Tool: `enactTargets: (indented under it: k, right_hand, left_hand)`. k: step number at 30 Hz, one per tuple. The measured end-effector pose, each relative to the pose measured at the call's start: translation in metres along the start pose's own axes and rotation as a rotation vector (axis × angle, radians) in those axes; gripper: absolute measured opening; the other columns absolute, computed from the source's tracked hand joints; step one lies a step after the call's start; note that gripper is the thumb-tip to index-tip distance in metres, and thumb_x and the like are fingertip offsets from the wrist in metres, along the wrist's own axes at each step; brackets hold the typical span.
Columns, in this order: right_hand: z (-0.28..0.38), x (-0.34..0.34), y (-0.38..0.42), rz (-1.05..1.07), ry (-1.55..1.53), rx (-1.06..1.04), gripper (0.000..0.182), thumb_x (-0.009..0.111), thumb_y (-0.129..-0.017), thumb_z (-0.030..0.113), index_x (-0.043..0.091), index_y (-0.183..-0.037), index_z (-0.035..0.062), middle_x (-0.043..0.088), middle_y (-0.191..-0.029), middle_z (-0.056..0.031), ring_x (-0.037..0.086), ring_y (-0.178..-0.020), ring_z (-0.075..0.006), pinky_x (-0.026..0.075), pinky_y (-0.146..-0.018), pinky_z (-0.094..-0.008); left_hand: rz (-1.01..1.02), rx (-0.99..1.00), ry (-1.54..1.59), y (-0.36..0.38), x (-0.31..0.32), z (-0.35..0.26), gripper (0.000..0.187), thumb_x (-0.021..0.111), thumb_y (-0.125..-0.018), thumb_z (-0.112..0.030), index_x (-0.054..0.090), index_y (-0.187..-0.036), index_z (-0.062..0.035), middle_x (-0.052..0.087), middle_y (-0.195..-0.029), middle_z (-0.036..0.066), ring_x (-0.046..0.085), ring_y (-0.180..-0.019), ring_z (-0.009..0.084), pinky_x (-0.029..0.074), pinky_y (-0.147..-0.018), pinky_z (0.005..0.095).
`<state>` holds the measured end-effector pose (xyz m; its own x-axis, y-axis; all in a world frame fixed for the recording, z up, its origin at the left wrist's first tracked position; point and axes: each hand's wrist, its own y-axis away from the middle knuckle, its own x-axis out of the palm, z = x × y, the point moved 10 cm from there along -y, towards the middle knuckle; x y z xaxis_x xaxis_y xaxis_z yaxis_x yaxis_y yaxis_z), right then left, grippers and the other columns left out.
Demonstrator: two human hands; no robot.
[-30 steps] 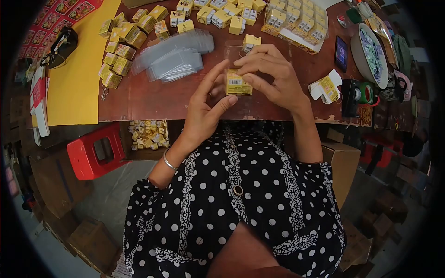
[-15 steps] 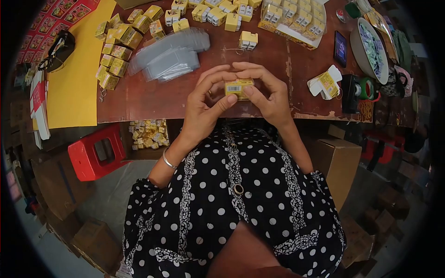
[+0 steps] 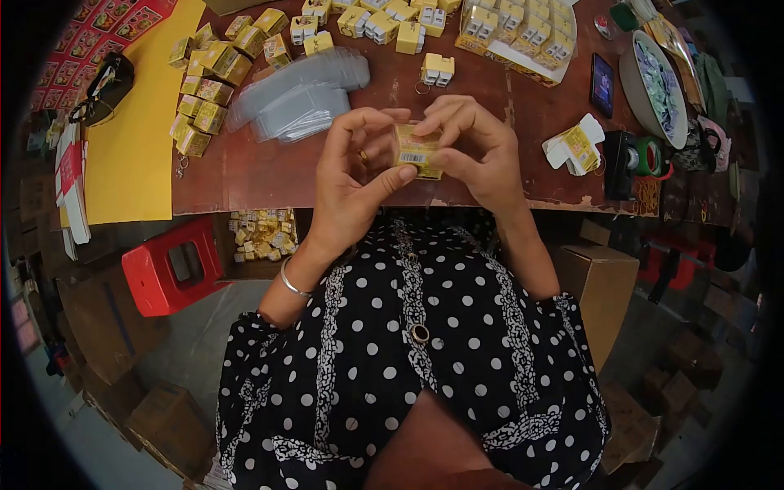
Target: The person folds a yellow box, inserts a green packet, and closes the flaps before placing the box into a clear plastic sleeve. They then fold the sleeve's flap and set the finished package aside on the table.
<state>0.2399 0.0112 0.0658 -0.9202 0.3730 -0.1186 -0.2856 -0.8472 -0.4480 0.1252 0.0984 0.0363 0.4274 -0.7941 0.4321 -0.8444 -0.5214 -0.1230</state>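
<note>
A small yellow cardboard box with a barcode faces me, slightly tilted, above the near edge of the table. My left hand grips it from the left, thumb at its lower front and fingers curled behind. On the other side, my right hand has its thumb by the right edge and bent fingers over the top; the exact contact of those fingertips is partly hidden. Beyond my hands lie clear plastic sleeves in a loose stack. A yellow-and-white keychain piece with a metal ring sits farther back.
Several yellow boxes are piled at the left. A display box holds more pieces at the back right. Flattened cartons, a phone and a bowl are at the right. A red stool stands below.
The box has tilted, showing more of its top. My right fingers have lifted and bent over it, and the right hand has shifted slightly right. My left hand keeps its grip.
</note>
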Motion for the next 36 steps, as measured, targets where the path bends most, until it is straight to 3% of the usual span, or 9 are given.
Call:
enactTargets:
  k: [2, 9, 14, 27, 30, 32, 36]
  right_hand:
    - [-0.015, 0.000, -0.001, -0.032, -0.161, 0.246, 0.020, 0.078, -0.087, 0.003, 0.061, -0.098, 0.0012, 0.067, -0.114, -0.0109, 0.059, -0.120, -0.0201, 0.046, -0.108, -0.0363]
    - [-0.011, -0.004, -0.006, -0.052, -0.047, 0.268, 0.016, 0.075, -0.088, -0.003, 0.068, -0.102, -0.0026, 0.067, -0.111, -0.0100, 0.066, -0.102, -0.0142, 0.055, -0.093, -0.0290]
    - [-0.024, -0.011, -0.007, -0.078, -0.233, 0.417, 0.006, 0.074, -0.090, -0.002, 0.070, -0.093, -0.0037, 0.071, -0.102, -0.0104, 0.067, -0.095, -0.0136, 0.055, -0.088, -0.0277]
    - [-0.022, -0.007, -0.007, -0.061, -0.112, 0.368, 0.012, 0.071, -0.095, 0.005, 0.069, -0.087, -0.0033, 0.072, -0.103, -0.0101, 0.064, -0.096, -0.0123, 0.051, -0.085, -0.0262]
    - [-0.028, -0.010, -0.006, -0.082, -0.136, 0.358, 0.014, 0.073, -0.095, 0.010, 0.071, -0.095, -0.0040, 0.073, -0.103, -0.0094, 0.066, -0.091, -0.0090, 0.054, -0.081, -0.0254]
    - [-0.033, -0.011, -0.006, -0.074, -0.099, 0.395, 0.013, 0.070, -0.096, 0.005, 0.069, -0.087, -0.0033, 0.071, -0.111, -0.0130, 0.064, -0.102, -0.0131, 0.051, -0.090, -0.0275]
    - [-0.027, -0.009, -0.005, -0.067, -0.057, 0.372, 0.011, 0.069, -0.096, 0.005, 0.069, -0.089, -0.0032, 0.069, -0.121, -0.0153, 0.065, -0.105, -0.0141, 0.051, -0.091, -0.0282]
  left_hand:
    - [-0.027, 0.042, -0.128, 0.001, 0.000, -0.003, 0.053, 0.071, -0.090, 0.008, 0.044, -0.134, -0.0047, 0.051, -0.145, 0.016, 0.058, -0.128, 0.0217, 0.054, -0.100, 0.0308]
    - [-0.024, 0.012, -0.189, 0.002, 0.003, -0.001, 0.057, 0.071, -0.090, 0.007, 0.043, -0.138, -0.0042, 0.051, -0.145, 0.013, 0.057, -0.129, 0.0197, 0.053, -0.101, 0.0300]
    - [-0.003, 0.001, -0.206, 0.003, 0.007, -0.001, 0.057, 0.070, -0.091, 0.008, 0.044, -0.140, -0.0038, 0.054, -0.142, 0.011, 0.058, -0.129, 0.0196, 0.052, -0.102, 0.0311]
    - [-0.003, -0.018, -0.178, 0.002, 0.002, 0.010, 0.039, 0.068, -0.095, 0.002, 0.061, -0.133, -0.0032, 0.047, -0.146, 0.010, 0.058, -0.127, 0.0196, 0.049, -0.106, 0.0325]
    - [-0.015, -0.019, -0.186, 0.003, 0.002, 0.011, 0.039, 0.068, -0.095, 0.002, 0.061, -0.133, -0.0035, 0.047, -0.146, 0.010, 0.057, -0.128, 0.0192, 0.050, -0.106, 0.0324]
    - [-0.016, -0.002, -0.304, 0.001, 0.001, 0.010, 0.040, 0.068, -0.094, 0.003, 0.061, -0.133, -0.0038, 0.046, -0.146, 0.010, 0.056, -0.129, 0.0185, 0.050, -0.106, 0.0322]
    - [-0.026, 0.010, -0.221, 0.000, 0.000, 0.008, 0.038, 0.068, -0.094, 0.004, 0.061, -0.131, -0.0026, 0.046, -0.146, 0.011, 0.057, -0.128, 0.0187, 0.051, -0.105, 0.0321]
